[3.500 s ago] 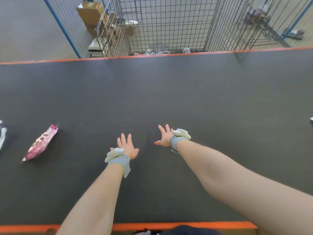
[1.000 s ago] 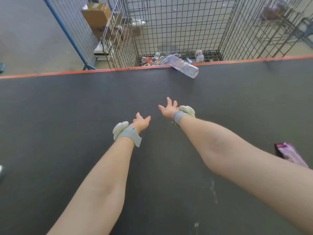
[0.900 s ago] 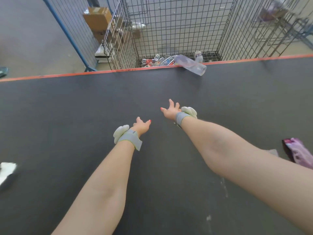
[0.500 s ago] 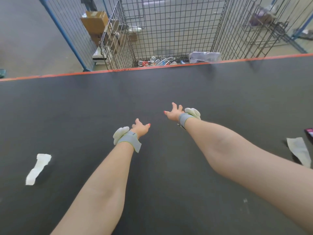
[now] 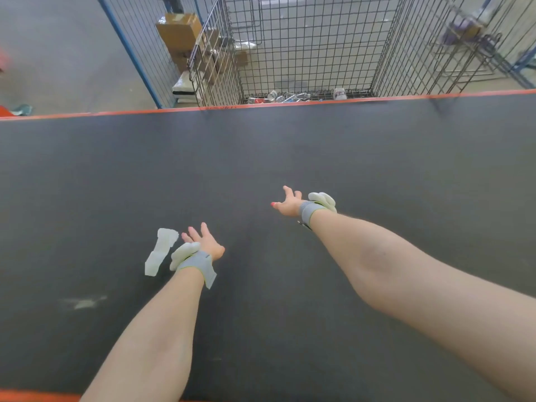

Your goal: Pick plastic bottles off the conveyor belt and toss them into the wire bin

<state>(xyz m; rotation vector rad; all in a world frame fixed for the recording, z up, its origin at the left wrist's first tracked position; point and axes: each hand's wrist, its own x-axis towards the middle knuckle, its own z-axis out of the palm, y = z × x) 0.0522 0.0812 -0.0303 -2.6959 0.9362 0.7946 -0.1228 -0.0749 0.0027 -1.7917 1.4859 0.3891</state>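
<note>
1. Both arms are stretched out over the dark conveyor belt (image 5: 290, 146). The left hand (image 5: 204, 242) is the nearer one, with straight, slightly fanned fingers and nothing in its grasp.
2. The right hand (image 5: 290, 203) reaches farther out toward the far side. It's wide open too, with the thumb poking left and red polish on the nail, and it isn't holding anything either.
3. Each wrist has a grey wristband with a white padded lump on it: the left wristband (image 5: 197, 264) and the right wristband (image 5: 310, 210).
4. The plastic bottles (image 5: 290, 97) are lying in a little heap on the floor of the wire bin (image 5: 304, 47). That's just past the orange edge (image 5: 348, 99) on the far side of the belt. One with a white label (image 5: 339, 93) sits a bit to the right of the rest.
5. A flat white scrap (image 5: 161, 252) lies on the belt just left of the left hand. I honestly can't tell what it is, or whether the hand touches it.
6. There's a pale smudge (image 5: 82, 303) on the belt at near left.
7. At far left behind the bin there's a cardboard box (image 5: 179, 30) behind mesh, a blue post (image 5: 127, 50), and grey concrete floor (image 5: 58, 53).
</note>
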